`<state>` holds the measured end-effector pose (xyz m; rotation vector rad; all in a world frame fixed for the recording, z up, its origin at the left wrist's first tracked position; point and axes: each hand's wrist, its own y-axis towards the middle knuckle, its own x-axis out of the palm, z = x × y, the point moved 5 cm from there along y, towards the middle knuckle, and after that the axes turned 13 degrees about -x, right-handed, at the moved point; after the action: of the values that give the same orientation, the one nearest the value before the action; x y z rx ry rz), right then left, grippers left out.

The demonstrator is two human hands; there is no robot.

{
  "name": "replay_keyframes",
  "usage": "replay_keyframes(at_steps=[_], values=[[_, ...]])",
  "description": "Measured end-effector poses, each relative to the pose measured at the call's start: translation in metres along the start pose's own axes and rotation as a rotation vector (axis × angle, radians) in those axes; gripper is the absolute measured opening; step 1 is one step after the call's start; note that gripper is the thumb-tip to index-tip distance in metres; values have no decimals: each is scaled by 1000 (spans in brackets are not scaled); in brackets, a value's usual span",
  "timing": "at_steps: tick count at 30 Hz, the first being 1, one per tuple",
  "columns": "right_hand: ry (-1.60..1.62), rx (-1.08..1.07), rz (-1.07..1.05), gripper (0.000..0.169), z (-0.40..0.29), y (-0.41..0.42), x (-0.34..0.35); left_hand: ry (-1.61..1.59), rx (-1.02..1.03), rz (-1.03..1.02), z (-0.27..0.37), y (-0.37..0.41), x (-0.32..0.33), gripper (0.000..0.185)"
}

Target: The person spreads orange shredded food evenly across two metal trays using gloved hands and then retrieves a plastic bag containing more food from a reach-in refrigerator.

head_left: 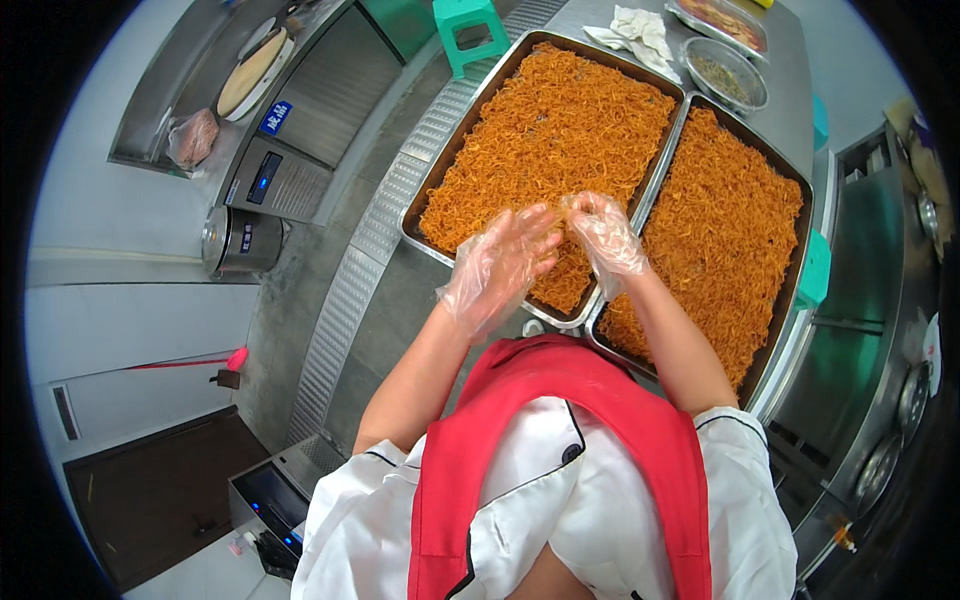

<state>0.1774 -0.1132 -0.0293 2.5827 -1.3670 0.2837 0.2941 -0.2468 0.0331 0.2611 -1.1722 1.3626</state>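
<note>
Two deep metal trays hold a thick layer of orange-brown fried shreds: the left tray (430,246) and the right tray (801,214). Over the near part of the left tray's shreds (559,127) are both my hands, in clear plastic gloves. My left hand (506,262) is turned palm up with its fingers extended. Beside its fingertips, my right hand (604,232) has thumb and fingers drawn together; whether a small piece or glove film is between them is too fine to tell. The right tray's shreds (712,232) lie partly under my right forearm.
A white cloth (637,37), a bowl of chopped food (724,75) and a covered-looking food tray (720,22) stand on the steel table beyond. Green stools (469,34) stand around it. A steel pot (240,240) sits on the floor at left, by a steel refrigerated counter (322,97).
</note>
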Motion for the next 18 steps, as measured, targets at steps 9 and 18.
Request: replay_keyframes(at_steps=[9,18], values=[[195,223,-160,16,-9,-17,23,34,95,31,-1,-3,5,62],[-298,74,-131,12,-1,4,30,196,22,95,11,-20,-7,66]])
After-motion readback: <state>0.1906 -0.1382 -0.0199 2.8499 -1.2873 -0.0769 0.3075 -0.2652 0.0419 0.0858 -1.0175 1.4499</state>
